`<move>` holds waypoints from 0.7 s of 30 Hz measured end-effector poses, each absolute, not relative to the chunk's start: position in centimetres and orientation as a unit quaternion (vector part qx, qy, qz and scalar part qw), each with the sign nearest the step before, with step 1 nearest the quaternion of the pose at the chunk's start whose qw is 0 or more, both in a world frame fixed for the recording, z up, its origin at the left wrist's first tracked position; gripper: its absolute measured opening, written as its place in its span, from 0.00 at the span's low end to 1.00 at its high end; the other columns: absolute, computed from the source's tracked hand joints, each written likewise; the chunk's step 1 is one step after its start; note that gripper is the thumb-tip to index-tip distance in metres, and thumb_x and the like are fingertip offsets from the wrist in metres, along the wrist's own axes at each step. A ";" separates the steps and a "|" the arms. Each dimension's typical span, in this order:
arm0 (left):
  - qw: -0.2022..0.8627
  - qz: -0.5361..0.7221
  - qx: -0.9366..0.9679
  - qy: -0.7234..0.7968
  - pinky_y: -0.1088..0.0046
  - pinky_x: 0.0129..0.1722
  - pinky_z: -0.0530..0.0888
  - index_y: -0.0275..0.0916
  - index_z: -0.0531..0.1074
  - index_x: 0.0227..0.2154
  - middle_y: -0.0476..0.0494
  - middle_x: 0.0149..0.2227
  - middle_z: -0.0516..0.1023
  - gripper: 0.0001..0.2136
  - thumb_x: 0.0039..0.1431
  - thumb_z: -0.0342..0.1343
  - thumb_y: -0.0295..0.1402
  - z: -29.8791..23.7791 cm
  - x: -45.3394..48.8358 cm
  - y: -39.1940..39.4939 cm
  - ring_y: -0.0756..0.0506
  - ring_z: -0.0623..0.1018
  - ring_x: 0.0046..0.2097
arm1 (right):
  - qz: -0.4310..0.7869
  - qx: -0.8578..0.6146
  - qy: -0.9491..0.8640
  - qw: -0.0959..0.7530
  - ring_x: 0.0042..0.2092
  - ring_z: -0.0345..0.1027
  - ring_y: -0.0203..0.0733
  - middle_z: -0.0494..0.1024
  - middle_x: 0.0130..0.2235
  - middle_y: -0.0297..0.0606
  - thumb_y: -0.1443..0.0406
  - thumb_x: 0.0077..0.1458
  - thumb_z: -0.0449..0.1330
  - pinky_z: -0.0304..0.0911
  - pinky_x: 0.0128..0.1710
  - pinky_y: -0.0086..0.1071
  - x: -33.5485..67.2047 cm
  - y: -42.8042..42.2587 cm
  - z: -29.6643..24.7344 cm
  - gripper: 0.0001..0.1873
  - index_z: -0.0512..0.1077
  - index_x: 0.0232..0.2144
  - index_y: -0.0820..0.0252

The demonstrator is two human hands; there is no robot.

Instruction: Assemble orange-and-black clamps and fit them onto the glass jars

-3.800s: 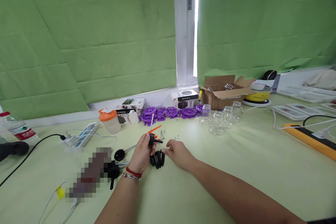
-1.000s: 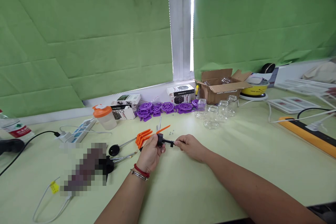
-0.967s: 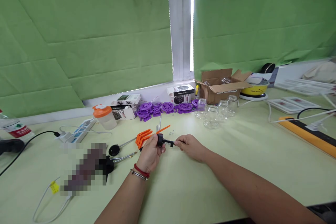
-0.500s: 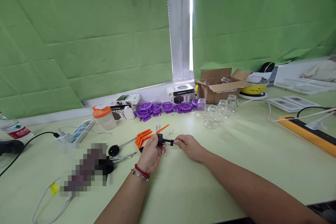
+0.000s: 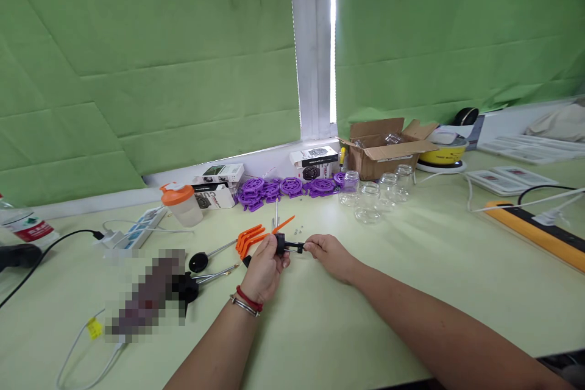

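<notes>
My left hand (image 5: 267, 267) is wrapped round a small black assembly (image 5: 280, 244), a rounded body with a slim bar sticking out to the right. At the tip of that bar, the fingers of my right hand (image 5: 331, 257) are pinched together; whatever they hold is too small to make out. Several orange angled plastic pieces (image 5: 249, 239) lie just beyond my left hand, along with a few tiny metal nuts (image 5: 298, 231). To the left rest a round black part on a metal rod (image 5: 198, 262) and a black part with metal rods (image 5: 187, 287).
Purple plastic frames (image 5: 254, 190) lie in a row at the back, near printed boxes (image 5: 315, 161). Clear glass jars (image 5: 368, 202) stand before an open cardboard box (image 5: 386, 158). A shaker bottle (image 5: 185, 207) and power strip (image 5: 146, 228) are left; an orange power strip (image 5: 534, 234) is right.
Both hands and the black assembly have shifted very slightly to the right. The grip of each hand looks the same, and the things on the table have stayed put.
</notes>
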State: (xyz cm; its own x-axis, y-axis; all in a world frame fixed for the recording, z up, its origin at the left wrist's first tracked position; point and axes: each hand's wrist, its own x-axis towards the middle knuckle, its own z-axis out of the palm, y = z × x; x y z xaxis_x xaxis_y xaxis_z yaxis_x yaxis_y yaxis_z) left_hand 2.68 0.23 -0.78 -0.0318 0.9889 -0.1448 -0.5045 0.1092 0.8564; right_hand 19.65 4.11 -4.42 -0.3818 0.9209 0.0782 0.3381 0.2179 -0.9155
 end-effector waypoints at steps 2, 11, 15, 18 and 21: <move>0.627 0.598 0.297 0.401 0.77 0.22 0.64 0.34 0.67 0.34 0.49 0.28 0.67 0.16 0.50 0.60 0.41 -0.7 2.8 0.2 0.53 0.69 0.24 | 0.441 -0.447 -0.703 0.334 0.23 0.48 0.33 0.56 0.20 0.28 0.54 0.55 0.50 0.47 0.23 0.27 19.6 4.1 -4.4 0.16 0.69 0.29 0.59; 0.630 0.601 0.296 0.393 0.76 0.23 0.64 0.34 0.67 0.34 0.47 0.29 0.67 0.14 0.51 0.59 0.41 -0.8 2.8 0.1 0.53 0.69 0.25 | 0.468 -0.437 -0.695 0.325 0.22 0.47 0.32 0.57 0.20 0.28 0.55 0.54 0.50 0.47 0.22 0.27 19.5 3.9 -4.2 0.16 0.68 0.27 0.60; 0.626 0.596 0.310 0.395 0.76 0.23 0.64 0.35 0.66 0.33 0.48 0.30 0.68 0.16 0.50 0.59 0.43 -1.0 2.8 0.1 0.53 0.69 0.25 | 0.484 -0.433 -0.687 0.326 0.22 0.48 0.31 0.59 0.20 0.28 0.54 0.54 0.51 0.47 0.22 0.26 19.5 3.9 -4.3 0.16 0.68 0.28 0.60; 0.625 0.596 0.322 0.387 0.76 0.24 0.64 0.35 0.66 0.33 0.48 0.29 0.68 0.17 0.50 0.59 0.44 -1.0 2.9 0.1 0.53 0.68 0.25 | 0.503 -0.427 -0.679 0.323 0.22 0.49 0.31 0.60 0.20 0.28 0.53 0.55 0.50 0.47 0.22 0.26 19.5 3.8 -4.2 0.17 0.68 0.28 0.60; 0.623 0.597 0.325 0.388 0.76 0.24 0.64 0.35 0.66 0.33 0.48 0.30 0.68 0.17 0.49 0.59 0.45 -0.9 2.9 0.1 0.53 0.68 0.26 | 0.522 -0.421 -0.669 0.319 0.21 0.49 0.31 0.60 0.20 0.28 0.53 0.55 0.50 0.47 0.22 0.26 19.5 3.6 -4.1 0.18 0.68 0.27 0.61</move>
State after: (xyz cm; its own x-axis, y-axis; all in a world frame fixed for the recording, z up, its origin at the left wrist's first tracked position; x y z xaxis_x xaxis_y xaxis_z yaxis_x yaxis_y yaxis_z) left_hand 2.90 0.08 -0.86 -0.0129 0.9953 -0.0960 -0.4919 0.0773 0.8672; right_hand 19.51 3.63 -4.09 -0.4416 0.8971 -0.0126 0.2298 0.0995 -0.9681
